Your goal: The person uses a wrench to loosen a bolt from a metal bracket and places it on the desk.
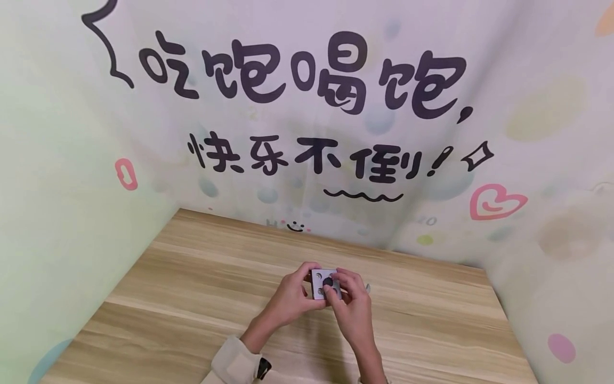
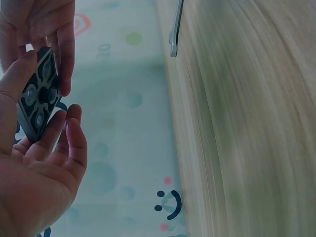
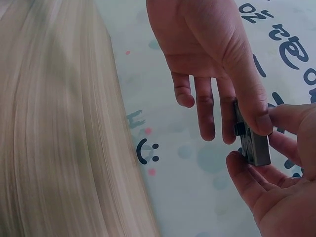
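Between both hands is a small square metal plate (image 1: 317, 292) with a round black piece at its centre and openings near its corners. Above the table, my left hand (image 1: 289, 300) grips it by opposite edges, thumb low and fingers above. My right hand (image 1: 354, 306) pinches it from the right, its thumb tip over the black centre. Seen from the left wrist, the plate's other face (image 2: 39, 96) has pale ribs and round recesses. From the right wrist, the plate (image 3: 260, 148) appears nearly edge-on, a black knob standing out from one face.
A wooden table (image 1: 192, 298) spreads beneath the hands. A grey metal tool (image 2: 176, 29), perhaps a wrench, lies on it, mostly hidden behind my right hand in the head view. Printed cloth walls (image 1: 297, 117) rise at the table's back and sides.
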Available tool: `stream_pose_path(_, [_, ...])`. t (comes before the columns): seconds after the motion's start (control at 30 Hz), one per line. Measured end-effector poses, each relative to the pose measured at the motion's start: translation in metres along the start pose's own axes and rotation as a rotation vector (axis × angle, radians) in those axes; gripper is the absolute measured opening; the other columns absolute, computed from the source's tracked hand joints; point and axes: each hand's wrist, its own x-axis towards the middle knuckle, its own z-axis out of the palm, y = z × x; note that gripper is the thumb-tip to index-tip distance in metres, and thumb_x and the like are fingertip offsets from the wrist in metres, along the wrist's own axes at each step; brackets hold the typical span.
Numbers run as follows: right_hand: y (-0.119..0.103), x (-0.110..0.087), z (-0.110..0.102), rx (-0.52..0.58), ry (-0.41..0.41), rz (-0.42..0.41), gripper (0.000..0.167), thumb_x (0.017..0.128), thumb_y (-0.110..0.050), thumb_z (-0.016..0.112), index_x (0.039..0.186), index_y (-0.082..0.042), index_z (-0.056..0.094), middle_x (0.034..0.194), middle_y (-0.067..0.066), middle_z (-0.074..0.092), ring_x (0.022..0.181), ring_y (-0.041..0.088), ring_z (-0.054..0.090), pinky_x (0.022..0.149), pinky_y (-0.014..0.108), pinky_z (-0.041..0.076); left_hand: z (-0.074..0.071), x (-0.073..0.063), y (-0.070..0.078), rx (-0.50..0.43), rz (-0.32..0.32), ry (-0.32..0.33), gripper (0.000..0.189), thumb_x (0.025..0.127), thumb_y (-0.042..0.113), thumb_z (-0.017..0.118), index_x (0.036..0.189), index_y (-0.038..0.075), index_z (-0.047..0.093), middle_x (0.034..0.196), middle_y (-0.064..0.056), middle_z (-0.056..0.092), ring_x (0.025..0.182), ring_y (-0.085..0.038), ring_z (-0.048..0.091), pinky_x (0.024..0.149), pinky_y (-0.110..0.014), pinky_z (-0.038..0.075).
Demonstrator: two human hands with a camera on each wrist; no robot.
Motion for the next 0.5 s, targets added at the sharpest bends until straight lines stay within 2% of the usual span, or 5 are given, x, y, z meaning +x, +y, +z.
stream_pose_path(0.17, [0.0002, -0.0003, 0.0012, -0.001, 0.026, 0.023, 0.04, 0.082, -0.001, 0.078, 0.119, -0.004, 0.062, 0.123, 0.012, 0.062, 0.104, 0.029, 0.066, 0.082, 0.028, 0.056, 0.0006, -0.0004, 0.0002, -0.001, -0.002, 0.002, 0.061, 0.077, 0.021, 0.086, 0.128, 0.016, 0.053, 0.103, 0.003, 0.063, 0.079, -0.028, 0.058, 0.059, -0.022, 0.047])
stream_pose_path(0.37, [0.0005, -0.001, 0.0037, -0.016, 0.068, 0.015, 0.026, 0.08, 0.0, 0.08, 0.098, -0.002, 0.061, 0.121, 0.013, 0.063, 0.1, 0.026, 0.067, 0.081, 0.028, 0.056, 0.0017, -0.002, 0.0015, 0.006, 0.0, -0.005, 0.06, 0.078, 0.022, 0.085, 0.128, 0.018, 0.052, 0.104, 0.004, 0.063, 0.079, -0.02, 0.057, 0.059, -0.022, 0.048])
stream_pose_path(0.5, [0.0013, -0.0019, 0.0041, -0.025, 0.084, 0.004, 0.021, 0.08, -0.001, 0.08, 0.091, -0.003, 0.063, 0.118, 0.012, 0.062, 0.098, 0.025, 0.067, 0.081, 0.027, 0.057, 0.0021, -0.0024, 0.0016, 0.01, 0.003, -0.009, 0.061, 0.078, 0.023, 0.085, 0.129, 0.017, 0.052, 0.105, 0.003, 0.064, 0.075, -0.016, 0.056, 0.057, -0.022, 0.048])
